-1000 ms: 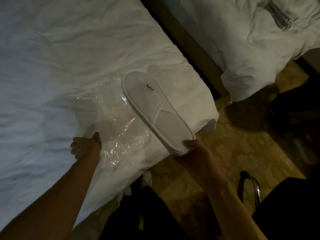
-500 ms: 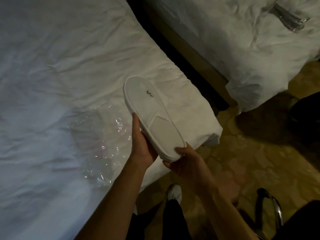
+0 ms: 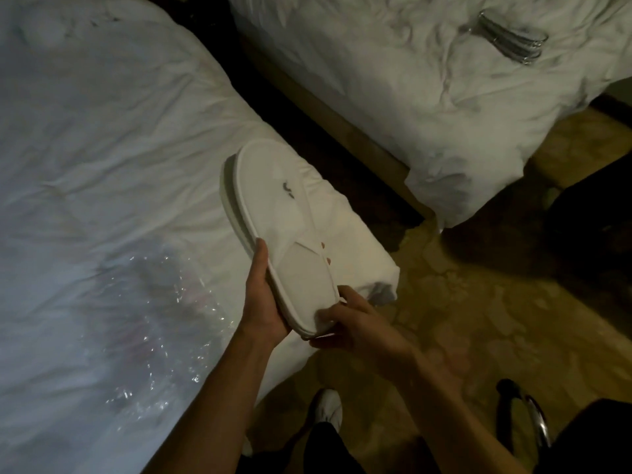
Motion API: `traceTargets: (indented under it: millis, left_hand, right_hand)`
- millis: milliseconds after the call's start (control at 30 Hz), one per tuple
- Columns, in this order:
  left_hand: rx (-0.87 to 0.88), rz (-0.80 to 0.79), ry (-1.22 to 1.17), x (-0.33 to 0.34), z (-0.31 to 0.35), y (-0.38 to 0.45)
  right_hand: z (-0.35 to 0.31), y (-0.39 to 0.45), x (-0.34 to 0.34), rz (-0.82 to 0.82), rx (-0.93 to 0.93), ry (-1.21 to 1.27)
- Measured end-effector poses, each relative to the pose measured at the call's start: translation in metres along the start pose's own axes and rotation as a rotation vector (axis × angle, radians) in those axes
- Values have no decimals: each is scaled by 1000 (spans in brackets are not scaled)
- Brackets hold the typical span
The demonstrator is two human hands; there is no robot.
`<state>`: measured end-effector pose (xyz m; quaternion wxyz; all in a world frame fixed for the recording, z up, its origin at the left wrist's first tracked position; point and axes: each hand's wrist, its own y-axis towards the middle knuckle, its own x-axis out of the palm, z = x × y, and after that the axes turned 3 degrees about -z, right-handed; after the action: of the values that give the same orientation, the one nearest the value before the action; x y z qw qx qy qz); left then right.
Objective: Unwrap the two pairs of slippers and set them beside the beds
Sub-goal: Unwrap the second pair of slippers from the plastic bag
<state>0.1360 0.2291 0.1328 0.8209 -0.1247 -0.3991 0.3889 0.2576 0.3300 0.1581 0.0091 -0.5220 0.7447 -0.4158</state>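
Both hands hold a stacked pair of white slippers (image 3: 273, 213) above the foot-end corner of the near bed (image 3: 102, 148), the toes pointing up and away over the duvet and the heels toward the person. The left hand (image 3: 261, 302) cups the pair from below along its left edge, thumb lying up the side and fingertips just showing past the far edge near the strap. The right hand (image 3: 355, 330) pinches the heel end, thumb on the upper insole and fingers closed underneath. The top slipper faces up, showing its insole, a band across the middle and a small dark logo on the toe part; a second sole edge shows beneath it along the left side, slightly offset. The crumpled clear plastic wrapper (image 3: 160, 319) lies loose on the duvet near the bed's lower edge, just left of the left forearm and apart from the slippers. Across a dark gap stands the second bed (image 3: 427, 97), and on its rumpled duvet near the upper right lies what looks like another wrapped pair of slippers (image 3: 513, 42), though the dim light makes it hard to be sure. Patterned carpet (image 3: 478, 302) fills the floor between the bed corners, and a white shoe (image 3: 330, 405) shows on it below the hands.
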Motion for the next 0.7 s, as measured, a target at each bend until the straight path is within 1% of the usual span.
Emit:
traceTargets:
  millis: [200, 267, 367, 433, 500, 567, 700]
  left_hand:
    - [-44, -17, 89, 18, -8, 15]
    - [-58, -10, 113, 22, -10, 21]
    - [-80, 12, 154, 32, -12, 29]
    - [-78, 54, 220, 40, -13, 34]
    - [-67, 60, 300, 50, -15, 40]
    - [-65, 18, 364, 60, -16, 47]
    - [-32, -54, 476, 79, -18, 63]
  right_hand:
    - [-12, -2, -28, 18, -30, -262]
    - [-19, -1, -39, 62, -54, -309]
    - [-40, 2, -52, 144, -156, -338]
    - [-54, 4, -58, 183, -203, -379]
    - [-64, 9, -60, 212, -206, -420]
    - [-69, 13, -62, 238, -200, -413]
    - [-74, 23, -73, 266, -200, -287]
